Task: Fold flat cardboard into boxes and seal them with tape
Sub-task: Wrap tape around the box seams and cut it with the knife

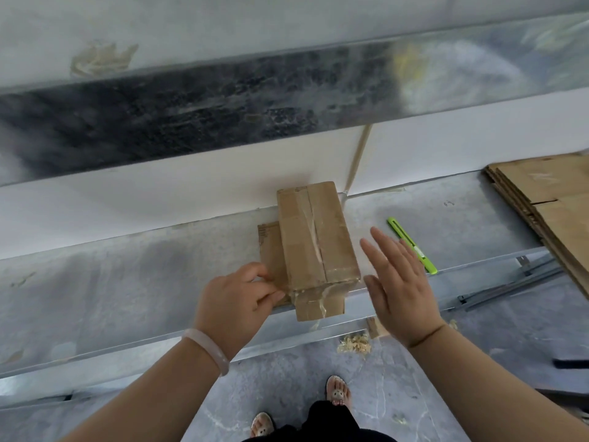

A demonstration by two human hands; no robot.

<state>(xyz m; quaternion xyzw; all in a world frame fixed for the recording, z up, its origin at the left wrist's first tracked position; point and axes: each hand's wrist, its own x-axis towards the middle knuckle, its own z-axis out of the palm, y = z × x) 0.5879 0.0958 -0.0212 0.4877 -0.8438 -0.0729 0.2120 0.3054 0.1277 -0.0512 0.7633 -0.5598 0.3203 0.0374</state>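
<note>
A small brown cardboard box (314,237) lies on the grey metal workbench (127,282), its top seam covered with clear tape. The near end flap hangs down over the bench edge with tape on it. My left hand (237,298) pinches the box's near left corner with curled fingers. My right hand (398,279) hovers just right of the box, fingers straight and spread, touching nothing. A flat piece of cardboard (269,247) sticks out from under the box's left side.
A green utility knife (412,245) lies on the bench right of the box. A stack of flat cardboard sheets (548,202) sits at the far right. Tape scraps (353,342) lie on the floor below, near my sandalled feet.
</note>
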